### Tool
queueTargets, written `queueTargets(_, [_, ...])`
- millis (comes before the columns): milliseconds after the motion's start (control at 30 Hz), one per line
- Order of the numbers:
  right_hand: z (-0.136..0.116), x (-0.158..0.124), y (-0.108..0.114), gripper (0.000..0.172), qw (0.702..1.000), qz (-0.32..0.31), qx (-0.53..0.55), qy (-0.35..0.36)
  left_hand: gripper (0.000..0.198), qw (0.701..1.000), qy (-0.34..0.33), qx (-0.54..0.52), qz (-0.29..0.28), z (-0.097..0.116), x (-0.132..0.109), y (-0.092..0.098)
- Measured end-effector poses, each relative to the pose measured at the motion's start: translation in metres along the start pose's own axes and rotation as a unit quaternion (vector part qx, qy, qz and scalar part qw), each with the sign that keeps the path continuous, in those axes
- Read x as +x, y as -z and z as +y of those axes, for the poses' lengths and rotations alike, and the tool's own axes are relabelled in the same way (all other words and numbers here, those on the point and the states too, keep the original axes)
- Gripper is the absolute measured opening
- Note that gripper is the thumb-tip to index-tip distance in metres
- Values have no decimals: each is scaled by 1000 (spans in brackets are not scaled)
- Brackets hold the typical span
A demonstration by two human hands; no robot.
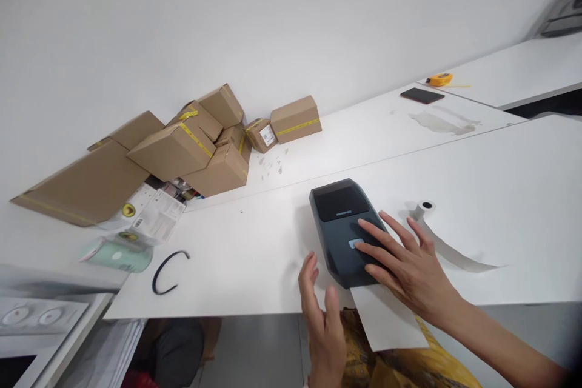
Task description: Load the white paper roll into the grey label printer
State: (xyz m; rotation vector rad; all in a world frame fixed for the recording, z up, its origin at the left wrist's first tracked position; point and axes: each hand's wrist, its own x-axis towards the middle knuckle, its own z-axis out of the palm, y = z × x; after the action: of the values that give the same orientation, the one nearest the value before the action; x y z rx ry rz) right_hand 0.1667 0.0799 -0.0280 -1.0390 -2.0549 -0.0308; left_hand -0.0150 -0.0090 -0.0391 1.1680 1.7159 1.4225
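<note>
A dark grey label printer [341, 218] sits near the front edge of the white table [254, 254]. My right hand [404, 264] lies flat on its top with fingers spread, one fingertip on the small blue button. A white sheet of label paper [386, 318] hangs out of the printer's front over the table edge. My left hand [321, 309] hovers beside the printer's left front corner, fingers loosely apart, holding nothing.
A pile of cardboard boxes [200, 145] with yellow tape stands at the back left, with leaflets [154, 215] and a pale green roll [120, 254] in front. A black curved band [168, 271] lies left. A label strip [448, 248] trails right. A phone [422, 95] and a yellow tape measure [440, 79] lie far back.
</note>
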Motion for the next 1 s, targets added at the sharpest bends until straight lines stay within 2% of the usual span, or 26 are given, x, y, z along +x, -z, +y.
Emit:
queueTargets(100, [5,-8,2,27,1000,-21,14,9,58,1000,-6,-9,-28,8,7,-13])
queueTargets(167, [11,-19,3,35,997,-35,70,-28,61,999,16,-25,-46,12,8,-20])
queueTargets(233, [16,-31,4,45,981,-37,146,-122,61,998,29,-37,-49,14,8,-23])
queueTargets(300, [17,-40,4,53,949,-40,206,-234,62,997,33,-53,-38,15,9,-23])
queueTargets(367, [14,-43,2,57,920,-55,241,-303,64,996,36,-75,-15,15,12,-22])
queueTargets(467, [8,-43,-4,58,901,-72,270,-333,69,995,60,-82,14,12,16,-21])
queueTargets(600, [1,-42,-8,60,885,-65,293,-355,67,994,84,-70,-23,9,9,-25])
queueTargets(667, [-1,-41,-6,60,879,-65,307,-360,67,994,78,-72,-36,9,5,-27])
queueTargets(767, [0,-36,2,60,881,-69,322,-340,65,995,61,-75,-21,15,7,-26])
queueTargets(867, [5,-17,10,59,914,-60,282,-286,63,997,13,-82,3,29,22,-23])
queueTargets(1000, [17,32,14,59,971,4,189,-148,55,989,-55,-132,40,48,63,-20])
